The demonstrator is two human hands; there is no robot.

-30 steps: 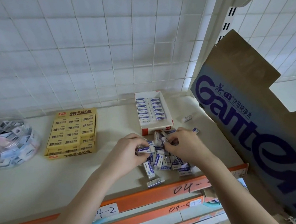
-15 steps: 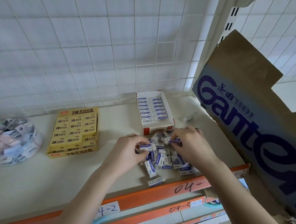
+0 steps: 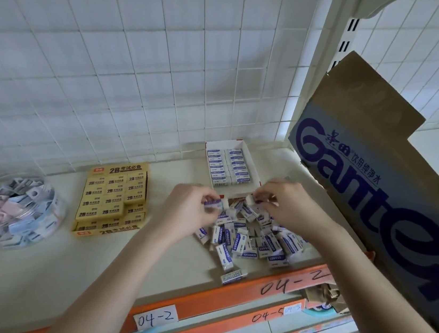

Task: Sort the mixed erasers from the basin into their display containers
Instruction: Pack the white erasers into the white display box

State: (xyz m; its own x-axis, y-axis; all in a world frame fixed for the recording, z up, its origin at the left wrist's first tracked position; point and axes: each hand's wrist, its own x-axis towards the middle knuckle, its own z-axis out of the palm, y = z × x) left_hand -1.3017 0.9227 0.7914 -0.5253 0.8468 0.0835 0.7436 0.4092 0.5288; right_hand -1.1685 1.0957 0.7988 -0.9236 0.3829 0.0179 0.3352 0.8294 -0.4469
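The step in hand is filling the red-and-white display box (image 3: 225, 144) with the blue-and-white erasers, two at a time. The left hand (image 3: 187, 212) pinches a blue-banded eraser (image 3: 213, 203) between thumb and fingertips, its other fingers curled. The right hand (image 3: 288, 206) pinches a small white eraser (image 3: 250, 199) in the same way; motion blur hides how its fingers lie beyond that.

Both hands hover over the far edge of the loose pile (image 3: 247, 240), which lies on the shelf (image 3: 32, 267) under and nearer than the fingertips. The display box sits just beyond the fingertips of both hands, with its near end closest to the right hand. Two neat rows already fill most of it, and the free space looks to be at that near end.

The next move probably calls for turning each eraser label-up and lengthwise to match the rows, then setting it down at the near end without knocking its neighbours.

Much of the pile is not yet sorted. Well out to the left of the left hand stands the yellow 2B box (image 3: 105, 233), and farther still the clear basin (image 3: 59, 211), which holds pastel erasers. A cardboard carton (image 3: 377, 187) leans just right of the right hand.
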